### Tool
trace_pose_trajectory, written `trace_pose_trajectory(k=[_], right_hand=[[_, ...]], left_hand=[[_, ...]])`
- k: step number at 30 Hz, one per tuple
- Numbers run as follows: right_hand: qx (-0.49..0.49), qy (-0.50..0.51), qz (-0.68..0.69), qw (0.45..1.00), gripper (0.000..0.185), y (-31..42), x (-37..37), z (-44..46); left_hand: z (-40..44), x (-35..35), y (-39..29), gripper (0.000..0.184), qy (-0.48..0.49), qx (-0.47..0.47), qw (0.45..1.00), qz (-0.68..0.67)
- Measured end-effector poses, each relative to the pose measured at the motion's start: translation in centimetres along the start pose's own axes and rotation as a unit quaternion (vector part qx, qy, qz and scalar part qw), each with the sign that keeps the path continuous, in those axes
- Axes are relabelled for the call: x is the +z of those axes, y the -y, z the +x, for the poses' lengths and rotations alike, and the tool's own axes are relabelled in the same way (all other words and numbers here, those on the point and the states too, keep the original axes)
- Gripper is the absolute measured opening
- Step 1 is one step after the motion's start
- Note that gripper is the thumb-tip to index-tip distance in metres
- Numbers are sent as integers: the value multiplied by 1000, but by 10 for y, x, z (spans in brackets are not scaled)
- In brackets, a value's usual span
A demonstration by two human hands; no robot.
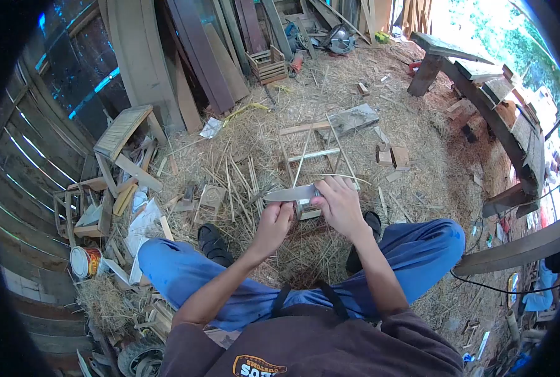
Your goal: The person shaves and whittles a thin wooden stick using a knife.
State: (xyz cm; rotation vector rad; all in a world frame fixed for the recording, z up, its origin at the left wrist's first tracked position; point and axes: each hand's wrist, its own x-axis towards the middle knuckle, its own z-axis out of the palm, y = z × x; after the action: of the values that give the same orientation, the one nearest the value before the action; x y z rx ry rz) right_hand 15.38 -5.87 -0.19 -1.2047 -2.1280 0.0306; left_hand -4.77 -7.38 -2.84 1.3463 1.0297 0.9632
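Note:
My right hand is wrapped round the handle of a knife, its broad blade lying level and pointing left. Closed fingers of my left hand sit just under the blade, the thumb close to its lower edge. A thin wooden strip slants up and away from behind the blade, in line with my left fingers, which seem to pinch it; its near end is hidden. Beyond both hands, a small wooden frame of slim bars lies on the littered ground, partly covered by the knife and my right hand.
Loose thin sticks and shavings cover the ground. A small wooden stool and a paint can are at left. Long boards lean at the back near a circular saw. A heavy timber bench stands right.

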Motion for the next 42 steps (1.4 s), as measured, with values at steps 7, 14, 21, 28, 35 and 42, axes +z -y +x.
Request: trace_pose_trajectory(k=[7, 14, 21, 28, 35, 42], right_hand=[[-2, -18, -27, 999, 27, 3, -4, 5], [308, -218, -58, 924, 23, -59, -79, 6], [172, -31, 38, 984, 25, 0, -58, 20], [-55, 89, 25, 994, 29, 3, -75, 62], [2, 146, 115, 983, 23, 9, -18, 43], [-91, 93, 70, 989, 24, 15, -31, 41]], left_hand=[[-3, 3, -11, 20, 6, 25, 999, -21], [-29, 6, -27, 21, 23, -7, 999, -34], [-13, -25, -53, 26, -15, -44, 986, -160], [17, -21, -80, 22, 57, -120, 954, -268], [24, -5, -28, 19, 20, -104, 952, -286], [9, -1, -29, 12, -2, -53, 994, -100]])
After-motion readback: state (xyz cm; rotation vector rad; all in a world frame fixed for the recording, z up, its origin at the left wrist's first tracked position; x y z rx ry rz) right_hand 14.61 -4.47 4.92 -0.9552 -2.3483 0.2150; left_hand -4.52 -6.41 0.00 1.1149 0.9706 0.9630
